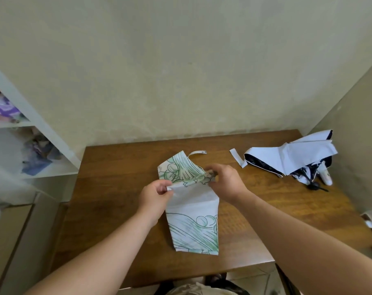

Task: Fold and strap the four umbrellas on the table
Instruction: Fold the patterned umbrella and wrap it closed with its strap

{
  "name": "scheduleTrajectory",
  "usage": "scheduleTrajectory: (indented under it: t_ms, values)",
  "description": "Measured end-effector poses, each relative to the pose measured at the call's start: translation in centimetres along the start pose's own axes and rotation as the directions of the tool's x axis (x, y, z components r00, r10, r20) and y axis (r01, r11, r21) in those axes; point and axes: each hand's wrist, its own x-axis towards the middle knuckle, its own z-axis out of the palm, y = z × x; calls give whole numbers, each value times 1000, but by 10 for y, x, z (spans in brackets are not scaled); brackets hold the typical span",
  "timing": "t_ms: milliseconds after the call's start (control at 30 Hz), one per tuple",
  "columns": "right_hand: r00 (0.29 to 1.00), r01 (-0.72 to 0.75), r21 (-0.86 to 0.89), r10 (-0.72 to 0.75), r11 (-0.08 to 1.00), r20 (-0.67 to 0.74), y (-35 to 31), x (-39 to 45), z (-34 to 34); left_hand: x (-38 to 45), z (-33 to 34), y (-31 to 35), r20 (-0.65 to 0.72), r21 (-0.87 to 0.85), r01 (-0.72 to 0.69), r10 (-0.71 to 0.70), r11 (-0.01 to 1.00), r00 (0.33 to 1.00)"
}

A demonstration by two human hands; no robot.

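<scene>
Now, folding the green umbrella

From the head camera: the green-patterned umbrella (191, 209) lies mid-table, canopy flattened, its strap (196, 153) trailing off at twelve o'clock. The left hand (156, 193) pinches a fabric panel at the umbrella's nine o'clock edge; the right hand (225, 180) curls round the bunched cloth at two o'clock. That fabric looks thin, light and slippery, soft over stiff ribs, so grip pleat edges, not the ribs. Out at two o'clock on the table (117, 188), a white and navy umbrella (295, 158) sprawls unstrapped.
</scene>
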Motion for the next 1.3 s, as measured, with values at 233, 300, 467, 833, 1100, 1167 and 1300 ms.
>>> scheduleTrajectory:
  t_ms: [233, 300, 467, 833, 1100, 1167, 1300]
  values:
    - [997, -64, -82, 61, 995, -37, -2, -9, 4, -3, -5, 3, 48, 136, -66, 60, 989, 997]
    - [996, -50, -147, 39, 988, -74, 3, -8, 2, -4, -7, 8, 51, 183, -96, 88, 978, 995]
    - [997, -79, -242, 71, 967, -41, 2, -11, -7, -7, -12, 10, 73, 253, -136, 121, 958, 990]
    - [996, -16, -66, 9, 998, -93, 11, -27, 4, -12, -7, -4, 123, 368, -284, 257, 885, 959]
    - [996, -32, -168, 17, 985, -93, 21, -36, 1, -10, -6, -10, 65, 515, -266, 272, 815, 960]
    - [998, -14, -245, -1, 969, -61, 16, -38, 0, -7, -5, -11, 102, 495, -301, 290, 815, 952]
    - [974, 217, -504, -152, 836, 167, -17, -36, 1, -3, -4, -11, 195, 491, -393, 342, 778, 919]
